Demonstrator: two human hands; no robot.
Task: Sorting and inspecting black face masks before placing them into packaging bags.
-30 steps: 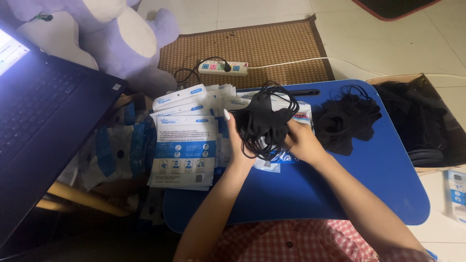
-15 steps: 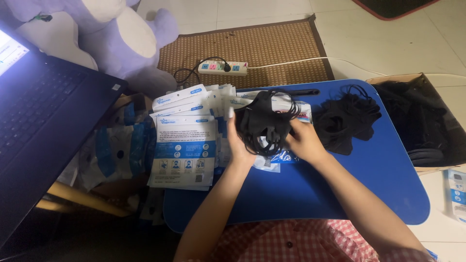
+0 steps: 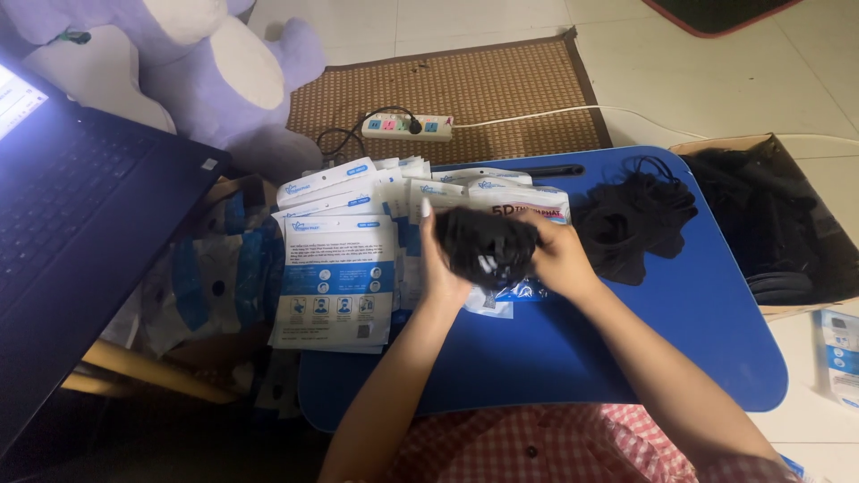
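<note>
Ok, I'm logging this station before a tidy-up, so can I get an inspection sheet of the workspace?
Surface: blue lap table, part bare.
Job's things: black masks bunched between both hands, over a pouch.
Clutter: pouch stack at left; loose mask pile at right.
Hands: left hand and right hand grip the bunch.
Cables: power strip, white and black leads.
Surroundings: laptop, plush toy, woven mat, cardboard box.

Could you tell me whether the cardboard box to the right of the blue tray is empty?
No, the cardboard box beside the blue tray holds a stack of black masks.
</note>
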